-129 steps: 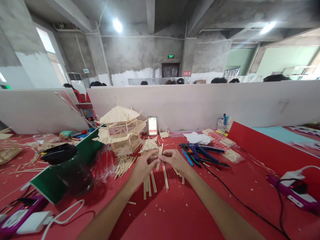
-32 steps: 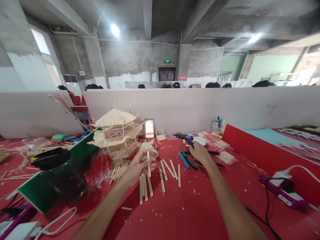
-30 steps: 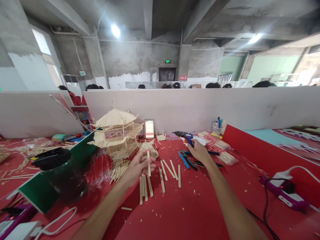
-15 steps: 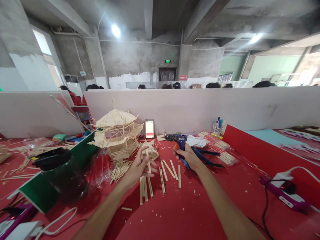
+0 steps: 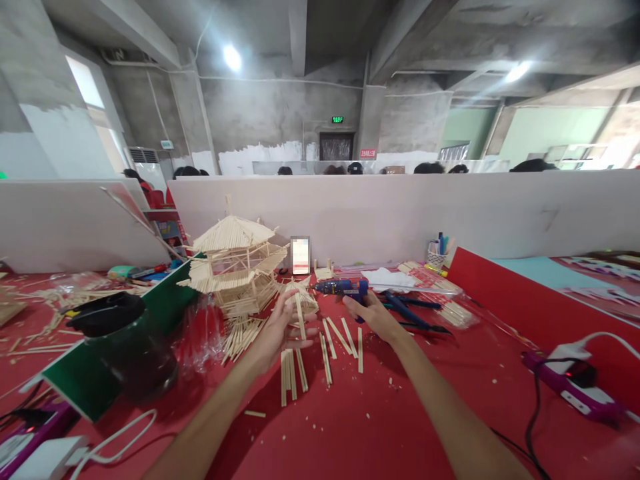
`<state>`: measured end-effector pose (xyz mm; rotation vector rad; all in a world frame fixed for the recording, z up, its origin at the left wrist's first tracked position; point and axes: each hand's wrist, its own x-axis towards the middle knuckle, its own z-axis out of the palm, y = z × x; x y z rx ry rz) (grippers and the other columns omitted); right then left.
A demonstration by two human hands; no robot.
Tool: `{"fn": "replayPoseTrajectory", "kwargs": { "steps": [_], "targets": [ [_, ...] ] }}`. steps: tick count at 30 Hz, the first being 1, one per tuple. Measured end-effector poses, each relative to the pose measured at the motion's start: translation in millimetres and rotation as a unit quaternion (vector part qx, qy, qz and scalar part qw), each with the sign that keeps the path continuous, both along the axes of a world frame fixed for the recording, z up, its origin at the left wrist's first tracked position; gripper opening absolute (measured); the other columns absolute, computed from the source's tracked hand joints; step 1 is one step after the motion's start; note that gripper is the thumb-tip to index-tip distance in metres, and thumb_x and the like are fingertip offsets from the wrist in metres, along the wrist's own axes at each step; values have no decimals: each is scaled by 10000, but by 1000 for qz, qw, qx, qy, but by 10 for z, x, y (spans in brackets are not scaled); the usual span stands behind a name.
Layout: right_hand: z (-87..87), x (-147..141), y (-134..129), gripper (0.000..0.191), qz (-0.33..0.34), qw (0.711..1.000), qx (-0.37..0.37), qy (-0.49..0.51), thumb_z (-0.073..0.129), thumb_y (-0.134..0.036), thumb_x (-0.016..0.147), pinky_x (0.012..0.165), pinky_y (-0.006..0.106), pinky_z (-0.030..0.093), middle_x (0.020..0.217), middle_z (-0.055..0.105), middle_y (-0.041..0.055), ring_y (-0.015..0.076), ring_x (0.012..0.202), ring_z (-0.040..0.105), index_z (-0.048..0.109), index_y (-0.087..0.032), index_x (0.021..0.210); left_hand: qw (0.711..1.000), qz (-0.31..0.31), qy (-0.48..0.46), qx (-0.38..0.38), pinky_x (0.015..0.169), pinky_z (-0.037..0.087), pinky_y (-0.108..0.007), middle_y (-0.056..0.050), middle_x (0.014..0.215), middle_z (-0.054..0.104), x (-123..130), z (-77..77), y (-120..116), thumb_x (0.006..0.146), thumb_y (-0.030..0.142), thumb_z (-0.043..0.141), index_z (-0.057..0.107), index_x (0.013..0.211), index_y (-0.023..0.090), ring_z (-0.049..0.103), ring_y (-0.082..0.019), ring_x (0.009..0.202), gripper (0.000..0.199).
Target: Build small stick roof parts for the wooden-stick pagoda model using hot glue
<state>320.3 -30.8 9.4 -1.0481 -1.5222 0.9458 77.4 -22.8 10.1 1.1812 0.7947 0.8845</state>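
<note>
My left hand (image 5: 286,327) pinches a pale wooden stick (image 5: 301,315), which stands nearly upright above the table. My right hand (image 5: 376,315) is wrapped round the handle of a dark blue hot glue gun (image 5: 345,287). Its nozzle points left, just beyond the top of the stick, and a clear glue stick (image 5: 425,288) juts from its back. Behind my left hand sits a small stick roof model (image 5: 309,300), partly hidden. A larger stick pavilion (image 5: 235,267) with tiered roofs stands to its left. Several loose sticks (image 5: 326,359) lie in front of my hands.
At the left, a dark lidded jar (image 5: 127,353) stands by a green divider (image 5: 75,383). Blue-handled pliers (image 5: 413,312) and bagged sticks (image 5: 453,310) lie at right. A phone (image 5: 301,256) leans on the back partition. Power strips (image 5: 570,390) flank the red table (image 5: 320,440).
My right hand has raised the glue gun off the table and brought it left, nearer the stick. The glue stick at its back now shows. My left hand keeps its hold.
</note>
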Motion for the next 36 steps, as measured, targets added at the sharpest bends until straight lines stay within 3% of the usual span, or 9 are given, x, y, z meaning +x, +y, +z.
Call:
{"fn": "replayPoseTrajectory", "kwargs": {
  "steps": [6, 13, 25, 32, 36],
  "targets": [
    [-80, -54, -1, 371, -88, 984, 83, -128, 588, -541, 840, 638, 300, 413, 643, 541, 9, 177, 661, 478, 673, -187, 770, 997, -24, -55, -52, 743, 590, -397, -127, 1178, 687, -14, 55, -5, 884, 703, 436, 279, 1462, 349, 732, -234, 848, 696],
    [-134, -72, 27, 279, -95, 959, 161, -212, 540, -445, 888, 700, 322, 427, 724, 586, 16, 196, 701, 536, 624, -193, 801, 995, -46, -51, -65, 843, 559, -471, -139, 1297, 618, -15, 97, -43, 909, 689, 385, 266, 1487, 358, 727, -247, 911, 676],
    [-127, -113, 22, 385, -128, 945, 145, -266, 477, -529, 899, 621, 307, 393, 647, 556, 14, 190, 624, 508, 606, -192, 768, 994, -63, -61, -72, 850, 555, -468, -149, 1347, 587, -24, 74, -36, 902, 690, 398, 257, 1502, 363, 714, -271, 972, 698],
    [-66, -119, -14, 395, -78, 944, 144, -287, 468, -524, 911, 613, 298, 364, 628, 543, 4, 176, 612, 488, 600, -191, 744, 996, -48, -45, -63, 825, 571, -435, -144, 1334, 595, -13, 90, -48, 929, 665, 361, 258, 1508, 357, 726, -249, 931, 664],
    [-73, -117, -16, 384, -83, 943, 146, -288, 474, -515, 912, 609, 293, 360, 624, 543, 1, 172, 610, 480, 590, -196, 732, 996, -44, -42, -65, 846, 566, -452, -141, 1334, 594, -10, 93, -54, 930, 657, 376, 255, 1511, 364, 727, -248, 929, 662]
  ]
}}
